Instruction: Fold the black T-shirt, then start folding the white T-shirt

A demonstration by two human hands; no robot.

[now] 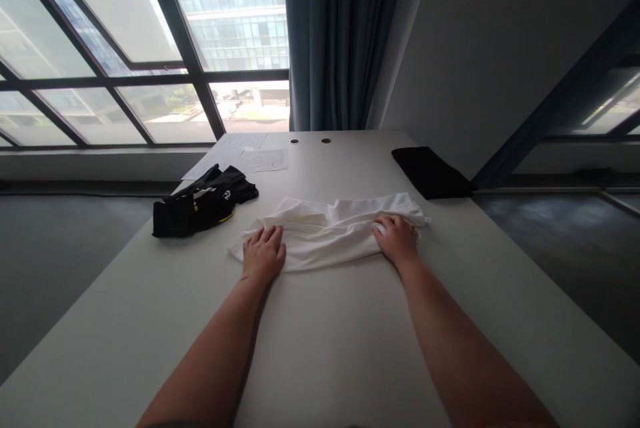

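A white garment point(330, 238) lies across the table in a loosely folded, wrinkled strip, a small white tag showing at its right end. On its left end rests my left hand point(263, 255), palm down, the fingers a little apart on the fabric. My right hand point(399, 239) is at the other end, its fingers curled over the cloth, with a bit of white fabric between thumb and fingers. The undersides of both hands are hidden.
The white table point(330, 335) also bears a crumpled black garment point(205, 205) with yellow trim on the left, a black folded cloth point(433, 173) at the right edge and papers point(263, 160) at the far left. Two round holes pierce its far end. Behind hangs a blue curtain point(340, 41).
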